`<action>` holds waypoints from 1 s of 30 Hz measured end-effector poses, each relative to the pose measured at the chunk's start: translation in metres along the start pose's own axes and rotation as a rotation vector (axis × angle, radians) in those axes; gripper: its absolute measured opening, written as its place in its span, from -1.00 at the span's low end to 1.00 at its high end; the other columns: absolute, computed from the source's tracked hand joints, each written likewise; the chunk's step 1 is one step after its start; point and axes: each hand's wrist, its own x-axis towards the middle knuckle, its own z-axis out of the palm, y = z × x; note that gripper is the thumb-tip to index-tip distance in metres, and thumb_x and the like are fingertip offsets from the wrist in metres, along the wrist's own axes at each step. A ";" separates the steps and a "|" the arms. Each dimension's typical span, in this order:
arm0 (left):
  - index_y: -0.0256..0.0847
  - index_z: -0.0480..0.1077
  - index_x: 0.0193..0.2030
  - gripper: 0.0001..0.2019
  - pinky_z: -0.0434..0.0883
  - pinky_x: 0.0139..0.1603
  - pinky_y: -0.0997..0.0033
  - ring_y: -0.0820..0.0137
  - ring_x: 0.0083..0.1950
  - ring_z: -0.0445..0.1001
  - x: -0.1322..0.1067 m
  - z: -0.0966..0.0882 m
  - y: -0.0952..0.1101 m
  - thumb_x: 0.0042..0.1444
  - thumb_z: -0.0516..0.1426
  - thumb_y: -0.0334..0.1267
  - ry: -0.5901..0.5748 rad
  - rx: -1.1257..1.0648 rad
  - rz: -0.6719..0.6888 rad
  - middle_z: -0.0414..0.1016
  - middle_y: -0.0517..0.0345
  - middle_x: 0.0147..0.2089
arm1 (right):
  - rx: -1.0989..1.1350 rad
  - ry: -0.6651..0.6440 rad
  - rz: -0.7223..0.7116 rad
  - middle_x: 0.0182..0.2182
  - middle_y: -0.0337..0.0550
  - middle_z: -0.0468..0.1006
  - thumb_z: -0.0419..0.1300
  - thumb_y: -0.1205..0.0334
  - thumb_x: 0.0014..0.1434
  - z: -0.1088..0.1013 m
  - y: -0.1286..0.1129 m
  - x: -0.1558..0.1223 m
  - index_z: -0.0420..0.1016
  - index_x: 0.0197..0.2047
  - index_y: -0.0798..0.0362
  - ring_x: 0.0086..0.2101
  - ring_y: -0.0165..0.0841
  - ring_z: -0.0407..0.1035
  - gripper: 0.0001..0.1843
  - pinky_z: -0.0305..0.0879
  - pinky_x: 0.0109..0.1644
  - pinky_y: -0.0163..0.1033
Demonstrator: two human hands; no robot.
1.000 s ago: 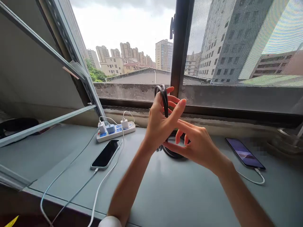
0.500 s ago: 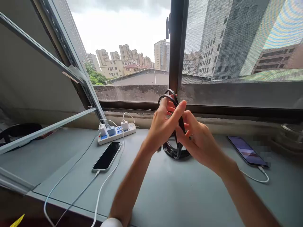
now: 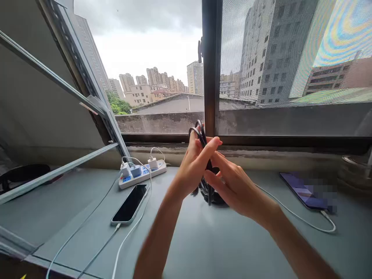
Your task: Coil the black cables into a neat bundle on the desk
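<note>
A looped black cable [image 3: 202, 136] hangs between my two hands above the desk. My left hand [image 3: 193, 164] is closed around its upper loops, with the thumb pointing up and to the right. From the right, my right hand [image 3: 234, 182] pinches the lower part of the same loops between thumb and fingers. Behind and below the hands lies more coiled black cable [image 3: 216, 199] on the grey desk [image 3: 203, 240]. My fingers partly hide where the held loops run into that coil.
Left of my hands, a white power strip [image 3: 142, 176] carries several chargers. A phone [image 3: 130, 204] with a cable plugged in lies before it. Another charging phone [image 3: 303, 190] lies at the right. A metal frame [image 3: 97, 104] slants across the left; the window [image 3: 211, 93] stands behind.
Both hands and the held loops have shifted slightly left and down in the picture. The loops are drawn narrower, and my right hand sits closer to my left. The view has tilted up slightly.
</note>
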 end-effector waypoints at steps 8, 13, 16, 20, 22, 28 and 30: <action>-0.23 0.29 0.13 -0.56 0.43 -0.38 0.49 0.31 -0.14 0.50 0.003 -0.006 0.001 0.11 0.11 -0.20 -0.045 -0.068 0.059 0.50 0.03 -0.08 | 0.162 -0.090 0.000 -0.06 -0.15 0.37 -0.02 0.06 0.33 0.004 0.004 0.000 0.08 0.24 -0.04 -0.17 -0.37 0.30 -0.55 0.35 -0.28 -0.33; -0.22 0.39 0.07 -0.63 0.43 -0.10 0.35 0.28 -0.06 0.49 0.003 -0.013 0.005 0.12 0.09 -0.22 -0.045 -0.004 0.166 0.56 0.06 -0.14 | 0.274 -0.104 -0.026 -0.18 -0.18 0.38 -0.07 0.08 0.36 0.003 0.008 0.001 -0.16 0.33 -0.11 -0.21 -0.39 0.30 -0.46 0.33 -0.24 -0.32; -0.18 0.48 -0.03 -0.70 0.38 0.04 0.31 0.28 -0.03 0.48 0.006 -0.023 0.006 0.10 0.11 -0.27 -0.014 0.035 0.239 0.57 0.11 -0.14 | 0.221 -0.053 -0.033 -0.30 -0.25 0.35 -0.05 0.07 0.35 -0.003 0.013 0.004 -0.09 0.33 -0.12 -0.34 -0.43 0.26 -0.47 0.29 -0.22 -0.29; -0.18 0.54 -0.14 -0.73 0.41 -0.12 0.42 0.32 -0.11 0.51 0.013 -0.039 0.006 0.01 0.13 -0.32 0.068 0.011 0.287 0.59 0.15 -0.18 | 0.144 0.167 -0.060 -0.36 -0.27 0.29 0.10 0.10 0.27 -0.018 0.019 0.006 0.11 0.25 -0.13 -0.33 -0.44 0.25 -0.50 0.28 -0.24 -0.32; -0.20 0.55 -0.17 -0.73 0.42 -0.21 0.46 0.34 -0.17 0.53 0.017 -0.044 0.007 -0.03 0.13 -0.35 0.129 -0.032 0.302 0.59 0.16 -0.24 | 0.131 0.279 -0.070 -0.32 -0.27 0.30 0.12 0.23 0.25 -0.028 0.020 0.006 0.17 0.21 -0.14 -0.29 -0.45 0.27 -0.53 0.29 -0.24 -0.35; -0.22 0.52 -0.41 -0.81 0.42 -0.40 0.56 0.45 -0.35 0.52 0.029 -0.055 0.012 -0.08 0.27 -0.14 0.376 -0.174 0.293 0.54 0.23 -0.40 | 0.018 0.443 -0.130 -0.13 -0.22 0.32 0.03 0.41 0.26 -0.055 0.025 0.004 0.41 -0.01 -0.07 -0.20 -0.49 0.28 -0.70 0.30 -0.29 -0.44; -0.22 0.43 -0.54 -0.66 0.40 -0.47 0.55 0.45 -0.40 0.50 0.034 -0.059 0.008 -0.21 0.33 0.02 0.392 -0.218 0.314 0.49 0.26 -0.44 | -0.022 0.460 -0.115 -0.14 -0.21 0.33 0.01 0.42 0.27 -0.059 0.025 0.004 0.47 -0.09 -0.04 -0.21 -0.50 0.28 -0.72 0.27 -0.32 -0.45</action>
